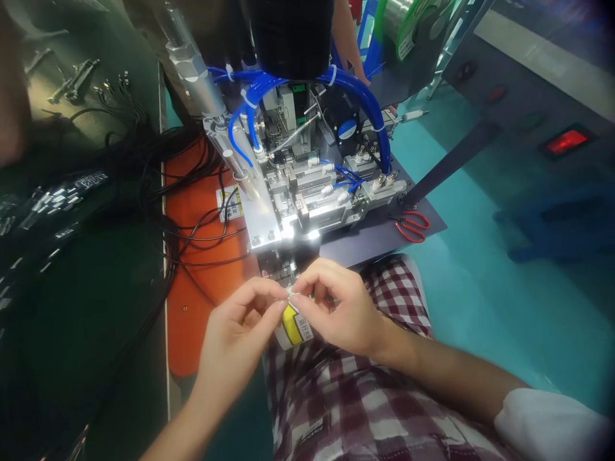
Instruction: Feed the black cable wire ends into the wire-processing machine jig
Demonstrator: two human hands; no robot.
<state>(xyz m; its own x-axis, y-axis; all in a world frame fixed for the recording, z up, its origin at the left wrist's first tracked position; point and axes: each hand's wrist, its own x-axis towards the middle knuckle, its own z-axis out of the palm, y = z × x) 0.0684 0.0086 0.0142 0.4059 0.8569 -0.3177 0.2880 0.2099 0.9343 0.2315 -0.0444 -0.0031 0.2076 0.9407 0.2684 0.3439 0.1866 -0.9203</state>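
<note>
My left hand (245, 320) and my right hand (336, 304) meet fingertip to fingertip in front of the machine. Each is closed in a pinch. Something small and pale shows between the fingertips, too tiny to name. Just below the fingers is a yellow and white label (296, 326) with printed characters. The metal machine (312, 192) stands directly beyond my hands, with a brightly lit spot at its near edge. Bundled blue air tubes (355, 86) arch over it.
Black cables (192, 237) trail over the orange board (192, 320) at left, beside a dark table with metal parts. Red-handled pliers (412, 225) lie on the grey base plate (379, 240). A wire spool (401, 22) and a box with a lit red switch (569, 142) stand right. Another person's arm (348, 38) shows behind.
</note>
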